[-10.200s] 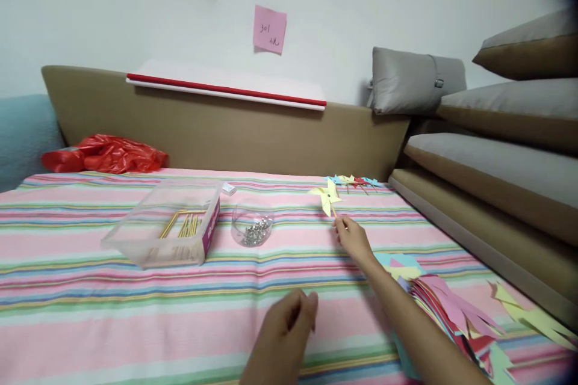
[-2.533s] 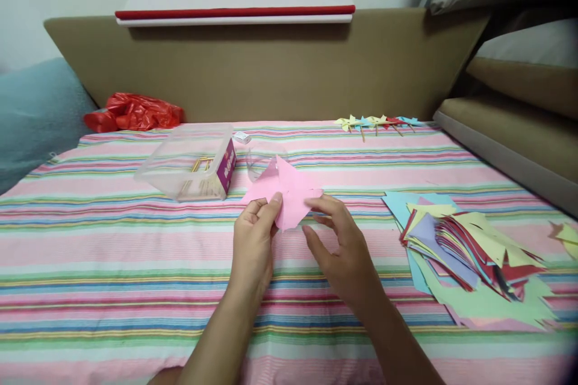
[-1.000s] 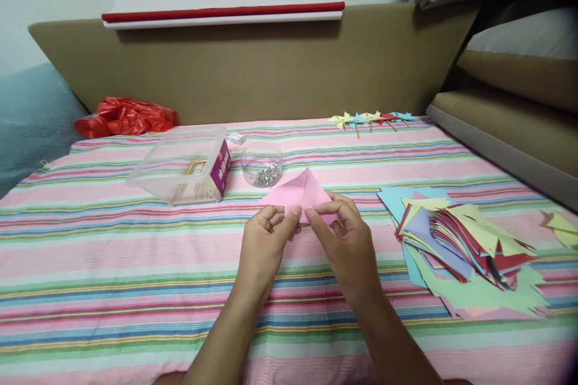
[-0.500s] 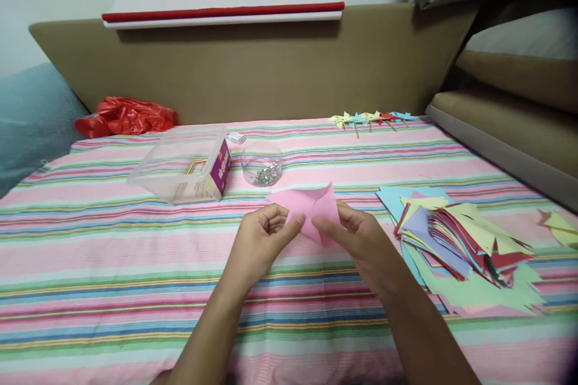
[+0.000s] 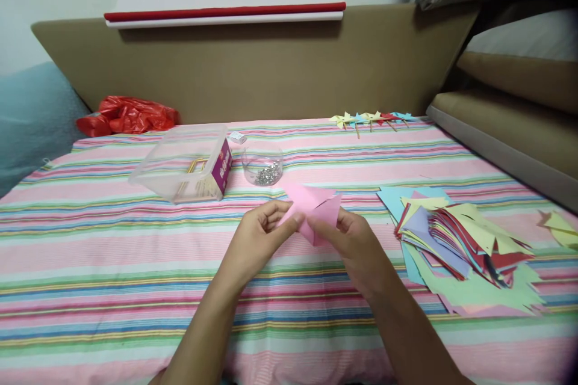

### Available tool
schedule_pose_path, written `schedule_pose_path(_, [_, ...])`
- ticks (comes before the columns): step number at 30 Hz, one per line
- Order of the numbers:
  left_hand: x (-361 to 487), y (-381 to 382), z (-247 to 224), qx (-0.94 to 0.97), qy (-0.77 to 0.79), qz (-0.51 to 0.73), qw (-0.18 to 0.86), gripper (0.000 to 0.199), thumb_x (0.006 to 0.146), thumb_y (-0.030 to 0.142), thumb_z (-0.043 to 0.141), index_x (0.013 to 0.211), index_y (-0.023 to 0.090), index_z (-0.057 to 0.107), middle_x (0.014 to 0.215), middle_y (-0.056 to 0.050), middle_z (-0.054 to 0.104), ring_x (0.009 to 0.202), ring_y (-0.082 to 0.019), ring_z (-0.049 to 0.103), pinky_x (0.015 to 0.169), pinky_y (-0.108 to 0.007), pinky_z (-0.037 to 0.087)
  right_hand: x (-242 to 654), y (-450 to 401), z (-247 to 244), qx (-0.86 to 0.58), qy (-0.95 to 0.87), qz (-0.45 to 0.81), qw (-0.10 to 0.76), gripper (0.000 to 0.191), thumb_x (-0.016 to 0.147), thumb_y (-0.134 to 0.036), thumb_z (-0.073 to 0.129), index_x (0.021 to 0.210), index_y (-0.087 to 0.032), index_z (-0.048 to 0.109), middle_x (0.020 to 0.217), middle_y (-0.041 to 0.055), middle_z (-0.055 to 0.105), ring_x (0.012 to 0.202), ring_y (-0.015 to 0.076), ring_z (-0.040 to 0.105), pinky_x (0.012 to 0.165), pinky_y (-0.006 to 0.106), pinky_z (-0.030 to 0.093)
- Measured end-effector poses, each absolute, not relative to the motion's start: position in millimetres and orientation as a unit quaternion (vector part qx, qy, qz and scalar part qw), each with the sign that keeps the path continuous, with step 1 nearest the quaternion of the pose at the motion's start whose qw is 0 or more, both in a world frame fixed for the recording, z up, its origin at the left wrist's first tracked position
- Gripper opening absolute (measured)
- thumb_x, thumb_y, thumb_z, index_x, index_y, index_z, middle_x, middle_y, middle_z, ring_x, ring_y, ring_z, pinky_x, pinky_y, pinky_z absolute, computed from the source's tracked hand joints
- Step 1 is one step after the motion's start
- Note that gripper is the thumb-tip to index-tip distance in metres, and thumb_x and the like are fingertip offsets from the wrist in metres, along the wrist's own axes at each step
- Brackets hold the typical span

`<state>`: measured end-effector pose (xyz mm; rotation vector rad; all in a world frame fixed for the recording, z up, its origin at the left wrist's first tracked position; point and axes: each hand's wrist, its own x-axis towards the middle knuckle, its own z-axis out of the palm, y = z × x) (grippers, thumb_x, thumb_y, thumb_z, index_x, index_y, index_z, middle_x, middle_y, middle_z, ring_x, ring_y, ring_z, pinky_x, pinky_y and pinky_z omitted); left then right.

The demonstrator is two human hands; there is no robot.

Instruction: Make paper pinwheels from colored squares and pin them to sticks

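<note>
A pink sheet of paper (image 5: 311, 198), slit and with pointed corners, is held up over the striped cloth. My left hand (image 5: 266, 225) pinches its left side, thumb on top and fingers curled behind. On the paper's right side my right hand (image 5: 345, 231) grips it in the same way, its thumb near the middle. The two thumbs lie close together. Beyond the paper stands a clear round container (image 5: 262, 165) with small shiny metal pieces in it. My fingertips behind the paper are hidden.
To the left sits a clear plastic box (image 5: 180, 159) holding sticks. Coloured cut papers (image 5: 469, 240) are piled at the right. Several paper pinwheels (image 5: 372, 118) lie at the back, a red plastic bag (image 5: 130, 115) at the back left. Cushions (image 5: 519, 90) are stacked at the right edge.
The pink paper has turned and its corners have shifted in my hands; the left point now sits higher and nearer the middle. Both hands still hold it in about the same place.
</note>
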<state>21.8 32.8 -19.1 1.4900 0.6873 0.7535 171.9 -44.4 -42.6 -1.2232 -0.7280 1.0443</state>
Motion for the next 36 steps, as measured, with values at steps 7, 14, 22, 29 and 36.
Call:
schedule_pose_path(7, [42.6, 19.1, -33.0, 0.511, 0.303, 0.418, 0.688, 0.027, 0.075, 0.029, 0.086, 0.096, 0.020, 0.073, 0.093, -0.002, 0.070, 0.085, -0.014, 0.063, 0.081, -0.022, 0.050, 148.6, -37.9, -34.1, -0.397, -0.193, 0.464, 0.768, 0.014, 0.077, -0.034, 0.079, 0.083, -0.022, 0.076, 0.086, 0.0030, 0.077, 0.088, 0.0223, 0.069, 0.084, 0.037, 0.054])
schedule_pose_path(14, [55.6, 12.9, -41.5, 0.465, 0.315, 0.456, 0.691, 0.021, 0.078, 0.032, 0.083, 0.079, 0.015, 0.071, 0.078, 0.001, 0.062, 0.075, -0.009, 0.055, 0.072, -0.018, 0.046, 138.2, -35.3, -43.3, -0.422, -0.173, 0.423, 0.783, 0.022, 0.077, -0.035, 0.081, 0.090, -0.019, 0.076, 0.093, 0.0030, 0.076, 0.093, 0.0209, 0.067, 0.088, 0.035, 0.052])
schedule_pose_path(22, [50.1, 20.8, -40.0, 0.429, 0.329, 0.500, 0.676, 0.024, 0.077, 0.032, 0.083, 0.074, 0.014, 0.068, 0.072, 0.003, 0.058, 0.067, -0.007, 0.050, 0.065, -0.016, 0.043, 138.4, -35.5, -48.7, -0.463, -0.250, 0.371, 0.765, 0.024, 0.089, -0.040, 0.068, 0.103, -0.020, 0.067, 0.107, 0.0056, 0.072, 0.098, 0.0212, 0.067, 0.088, 0.037, 0.054])
schedule_pose_path(29, [37.6, 31.9, -30.4, 0.371, 0.343, 0.539, 0.674, 0.030, 0.074, 0.034, 0.086, 0.072, 0.014, 0.064, 0.066, 0.004, 0.057, 0.061, -0.007, 0.049, 0.058, -0.016, 0.043, 158.4, -43.3, -49.0, -0.553, -0.506, 0.157, 0.643, 0.049, 0.091, -0.019, 0.062, 0.137, -0.032, 0.047, 0.129, 0.0073, 0.061, 0.108, 0.0209, 0.065, 0.094, 0.042, 0.054])
schedule_pose_path(36, [38.8, 28.4, -30.7, 0.399, 0.345, 0.520, 0.672, 0.028, 0.074, 0.032, 0.085, 0.072, 0.014, 0.063, 0.068, 0.003, 0.058, 0.061, -0.007, 0.050, 0.059, -0.017, 0.042, 156.9, -43.2, -45.1, -0.577, -0.558, 0.128, 0.582, 0.011, 0.088, -0.023, 0.069, 0.097, -0.025, 0.074, 0.114, 0.0068, 0.061, 0.114, 0.0221, 0.059, 0.098, 0.039, 0.051])
